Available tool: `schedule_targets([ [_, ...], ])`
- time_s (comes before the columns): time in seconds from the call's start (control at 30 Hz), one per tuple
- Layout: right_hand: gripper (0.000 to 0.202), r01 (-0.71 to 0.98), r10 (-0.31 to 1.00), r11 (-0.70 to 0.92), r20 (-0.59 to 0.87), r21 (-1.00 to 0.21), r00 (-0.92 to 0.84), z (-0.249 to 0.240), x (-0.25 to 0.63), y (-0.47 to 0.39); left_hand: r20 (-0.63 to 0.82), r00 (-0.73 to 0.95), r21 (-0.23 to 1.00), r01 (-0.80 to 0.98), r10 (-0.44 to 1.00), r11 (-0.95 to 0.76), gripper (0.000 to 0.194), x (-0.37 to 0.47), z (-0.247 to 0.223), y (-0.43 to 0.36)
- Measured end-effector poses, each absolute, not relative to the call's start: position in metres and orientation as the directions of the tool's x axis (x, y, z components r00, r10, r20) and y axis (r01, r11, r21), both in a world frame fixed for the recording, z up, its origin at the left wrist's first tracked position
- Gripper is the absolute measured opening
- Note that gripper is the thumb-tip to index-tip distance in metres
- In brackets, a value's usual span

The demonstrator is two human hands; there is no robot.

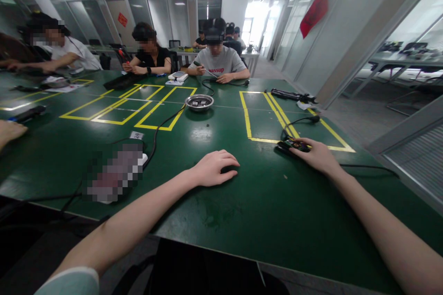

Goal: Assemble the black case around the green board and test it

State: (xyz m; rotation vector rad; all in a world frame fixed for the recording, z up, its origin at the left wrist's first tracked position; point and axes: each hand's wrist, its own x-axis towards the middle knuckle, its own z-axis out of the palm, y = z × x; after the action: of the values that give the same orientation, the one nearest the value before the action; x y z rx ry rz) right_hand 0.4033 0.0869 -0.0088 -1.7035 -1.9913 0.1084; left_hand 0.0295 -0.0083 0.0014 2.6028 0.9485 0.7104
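Observation:
My left hand (217, 168) rests on the green table (207, 221), fingers loosely bent and thumb apart, holding nothing. To the right, my right hand (316, 153) grips a black device (286, 146) with small coloured parts showing inside its casing. The fingers and thumb reach over it from the near right side and cover part of it. It lies at the lower edge of a yellow-taped box. A black cord with a plug (314, 119) lies just beyond the device.
A steel bowl (199, 102) with small metal parts stands mid-table. Left are a blurred-out object (117, 173) and a black cable (157, 136). A long black tool (290, 95) lies at the far right. Co-workers sit opposite; another person's hand (10, 132) shows at left.

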Motion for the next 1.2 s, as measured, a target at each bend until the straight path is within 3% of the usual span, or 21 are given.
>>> schedule_targets([
  [0.13,0.04,0.737,0.89,0.455,0.28,-0.5,-0.36,-0.01,0.358,0.064,0.392,0.632,0.427,0.519,0.669,-0.74,0.03,0.031,0.003,-0.01],
  [0.27,0.033,0.467,0.67,0.69,0.242,-0.553,-0.702,-0.003,0.304,0.023,0.444,0.646,0.409,0.469,0.62,-0.782,0.043,0.035,0.007,-0.013],
  [0.33,0.029,0.361,0.569,0.737,0.237,-0.571,-0.787,-0.001,0.285,0.005,0.43,0.683,0.391,0.449,0.591,-0.804,0.043,0.038,0.008,-0.015],
  [0.47,0.026,0.313,0.531,0.751,0.25,-0.581,-0.81,0.0,0.272,-0.009,0.38,0.715,0.352,0.475,0.586,-0.807,0.038,0.041,0.006,-0.017],
  [0.9,0.03,0.519,0.674,0.719,0.284,-0.463,-0.681,0.001,0.28,-0.001,0.334,0.677,0.288,0.59,0.656,-0.755,0.034,0.038,0.015,-0.019],
  [1.2,0.023,0.385,0.602,0.749,0.31,-0.54,-0.736,0.004,0.286,0.005,0.341,0.663,0.294,0.598,0.666,-0.745,0.042,0.035,0.011,-0.016],
])
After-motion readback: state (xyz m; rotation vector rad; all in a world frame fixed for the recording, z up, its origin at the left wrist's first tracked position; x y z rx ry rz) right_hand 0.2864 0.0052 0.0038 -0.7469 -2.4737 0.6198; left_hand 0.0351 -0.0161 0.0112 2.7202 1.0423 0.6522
